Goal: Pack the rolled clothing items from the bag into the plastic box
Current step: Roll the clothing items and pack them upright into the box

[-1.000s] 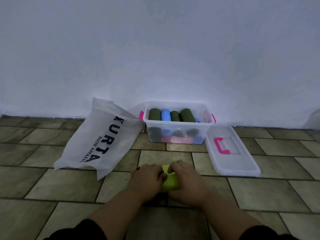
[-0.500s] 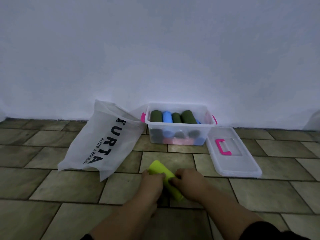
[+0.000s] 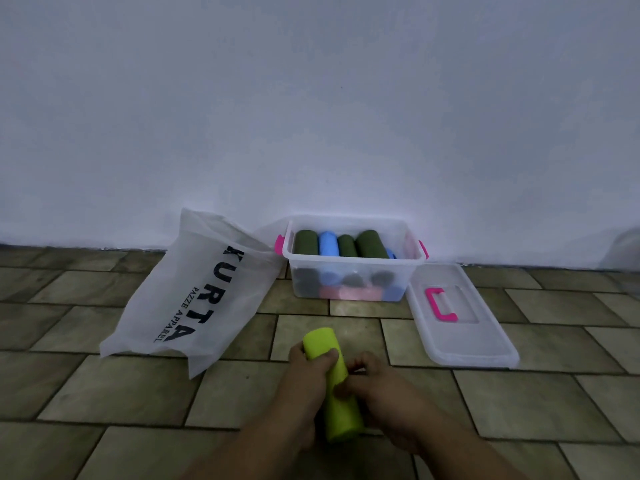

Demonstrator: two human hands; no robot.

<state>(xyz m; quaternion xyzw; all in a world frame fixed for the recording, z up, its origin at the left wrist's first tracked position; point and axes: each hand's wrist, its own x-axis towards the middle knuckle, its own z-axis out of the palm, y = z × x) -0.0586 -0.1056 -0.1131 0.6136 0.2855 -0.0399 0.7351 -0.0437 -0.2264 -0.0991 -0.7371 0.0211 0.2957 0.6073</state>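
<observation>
In front of the clear plastic box (image 3: 353,262), already loaded with dark green rolls (image 3: 306,241) and blue rolls (image 3: 328,243), the left hand (image 3: 304,375) and right hand (image 3: 381,386) both curl round a lime-green rolled garment (image 3: 338,408), left at its far end, right at its middle. Left of the box slumps a white translucent bag (image 3: 194,292) printed "KURTA" and "PAZZE APPAREL". Just right of the box lies a clear lid (image 3: 464,341) with a pink handle (image 3: 440,304).

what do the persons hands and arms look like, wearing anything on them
Nothing worn that shows. The left hand and right hand have no gloves, rings or wristband that can be made out in this dim light. The left forearm and right forearm are uncovered down to the picture's bottom edge; no sleeve is in view.
</observation>
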